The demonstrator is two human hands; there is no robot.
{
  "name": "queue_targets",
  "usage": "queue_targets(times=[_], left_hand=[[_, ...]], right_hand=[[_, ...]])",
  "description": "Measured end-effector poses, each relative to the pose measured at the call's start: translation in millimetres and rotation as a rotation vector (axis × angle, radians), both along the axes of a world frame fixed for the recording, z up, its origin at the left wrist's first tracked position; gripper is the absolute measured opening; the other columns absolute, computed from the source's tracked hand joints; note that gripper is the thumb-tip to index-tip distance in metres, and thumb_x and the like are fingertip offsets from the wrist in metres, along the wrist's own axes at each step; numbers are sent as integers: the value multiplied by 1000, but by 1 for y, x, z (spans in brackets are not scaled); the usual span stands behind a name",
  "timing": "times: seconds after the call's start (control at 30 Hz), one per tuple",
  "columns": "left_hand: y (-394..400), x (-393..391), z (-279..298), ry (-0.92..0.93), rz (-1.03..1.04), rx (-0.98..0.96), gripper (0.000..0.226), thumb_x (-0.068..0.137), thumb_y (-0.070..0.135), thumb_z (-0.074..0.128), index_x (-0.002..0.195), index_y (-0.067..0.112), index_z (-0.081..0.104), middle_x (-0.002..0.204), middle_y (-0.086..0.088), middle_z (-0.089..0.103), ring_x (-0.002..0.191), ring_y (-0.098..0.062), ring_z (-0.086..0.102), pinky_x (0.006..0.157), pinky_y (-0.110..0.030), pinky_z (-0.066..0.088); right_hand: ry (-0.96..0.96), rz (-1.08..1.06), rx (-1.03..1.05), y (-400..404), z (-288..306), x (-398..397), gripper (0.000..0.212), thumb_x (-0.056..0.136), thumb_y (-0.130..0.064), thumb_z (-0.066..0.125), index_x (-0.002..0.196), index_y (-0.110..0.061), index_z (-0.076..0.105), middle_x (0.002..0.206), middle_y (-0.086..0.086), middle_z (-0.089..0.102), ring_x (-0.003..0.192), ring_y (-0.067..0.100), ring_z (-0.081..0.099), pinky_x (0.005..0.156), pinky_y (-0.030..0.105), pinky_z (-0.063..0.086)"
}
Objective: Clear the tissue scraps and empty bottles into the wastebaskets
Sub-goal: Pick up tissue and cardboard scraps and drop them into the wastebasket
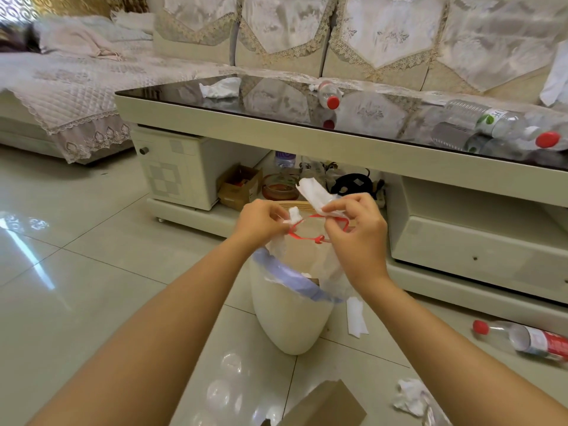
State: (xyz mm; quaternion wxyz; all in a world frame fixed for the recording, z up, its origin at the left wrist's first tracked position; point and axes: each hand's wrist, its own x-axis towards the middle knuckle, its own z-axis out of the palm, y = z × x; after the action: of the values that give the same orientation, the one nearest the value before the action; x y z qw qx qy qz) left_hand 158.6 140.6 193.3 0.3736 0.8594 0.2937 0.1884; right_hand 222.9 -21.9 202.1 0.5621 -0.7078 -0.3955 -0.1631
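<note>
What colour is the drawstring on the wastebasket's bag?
Red; the drawstring shows in the head view, between both hands.

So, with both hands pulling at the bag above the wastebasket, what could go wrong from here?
1. The left hand and right hand hold tissue scraps while stretching the bag liner; a scrap may fall beside the wastebasket.
2. The thin liner might tear or slip off the rim.
3. The bottle on the floor could roll underfoot.
</note>
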Motion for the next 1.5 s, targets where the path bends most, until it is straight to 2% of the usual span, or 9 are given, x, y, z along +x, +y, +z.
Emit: queue_targets(times=[0.1, 0.27, 0.4, 0.67, 0.77, 0.87, 1.13, 1.33, 1.5], left_hand=[[5, 3, -14, -52, 73, -82, 42, 76, 26, 80, 113, 14, 65, 96, 1, 70, 91, -15, 65, 86, -36, 55], [21, -17, -38, -48, 137, 35, 44, 80, 22, 75, 122, 18, 61, 117, 2, 65, 104, -15, 60, 88, -27, 45], [25, -22, -54, -165, 180, -66, 47, 81, 23, 75, 125, 20, 60, 127, 4, 60, 119, -13, 53, 93, -23, 39], [26, -18, -66, -235, 223, -87, 47, 80, 22, 75, 124, 25, 60, 126, 6, 61, 118, -12, 54, 94, -27, 44], [27, -19, -68, -255, 221, -84, 45, 81, 22, 74, 124, 24, 60, 125, 6, 62, 117, -12, 55, 93, -24, 43], [26, -19, -69, -263, 224, -91, 44, 82, 21, 73, 124, 24, 60, 125, 5, 62, 116, -12, 55, 90, -22, 42], [22, -25, -65, -222, 169, -69, 45, 87, 28, 68, 130, 24, 55, 131, 4, 58, 122, -14, 52, 100, -30, 44], [2, -40, -59, -211, 78, -96, 53, 87, 30, 67, 136, 23, 48, 138, 1, 50, 125, -16, 47, 94, -26, 41], [-32, -66, -54, -282, 10, -85, 51, 87, 31, 67, 134, 25, 49, 135, 4, 49, 120, -11, 47, 91, -22, 38]], right_hand=[[8, 0, 39, 15, 9, 13, 21, 77, 7, 63, 82, -12, 70, 93, -2, 54, 89, 2, 55, 73, 21, 50], [-39, 19, 80, 43, 22, 26, 20, 77, 6, 63, 82, -12, 71, 89, -4, 52, 85, 9, 55, 70, 19, 45], [47, 110, 170, 62, 22, 28, 16, 80, 4, 66, 84, -11, 70, 93, -4, 52, 86, 16, 60, 64, 19, 54], [219, -67, -120, 58, -47, 38, 16, 81, 0, 64, 86, -14, 66, 102, 2, 59, 81, 9, 57, 63, 1, 40], [101, -214, -300, 57, -52, 51, 20, 78, -6, 62, 89, -22, 66, 104, -4, 58, 94, 17, 57, 77, 22, 47], [-11, -243, -559, 54, -52, 57, 25, 75, -9, 62, 94, -24, 69, 114, -3, 58, 113, 20, 47, 98, 40, 39], [-281, -100, -746, 34, -57, 55, 29, 84, -23, 62, 112, -24, 68, 130, -2, 59, 135, 24, 36, 112, 44, 22], [-438, -73, -702, 22, -50, 32, 37, 85, -39, 52, 116, -24, 66, 125, 2, 63, 126, 27, 50, 103, 57, 35], [-475, 4, -618, -15, -35, -8, 47, 87, -45, 45, 125, -22, 59, 131, 2, 58, 121, 22, 51, 103, 50, 33]])
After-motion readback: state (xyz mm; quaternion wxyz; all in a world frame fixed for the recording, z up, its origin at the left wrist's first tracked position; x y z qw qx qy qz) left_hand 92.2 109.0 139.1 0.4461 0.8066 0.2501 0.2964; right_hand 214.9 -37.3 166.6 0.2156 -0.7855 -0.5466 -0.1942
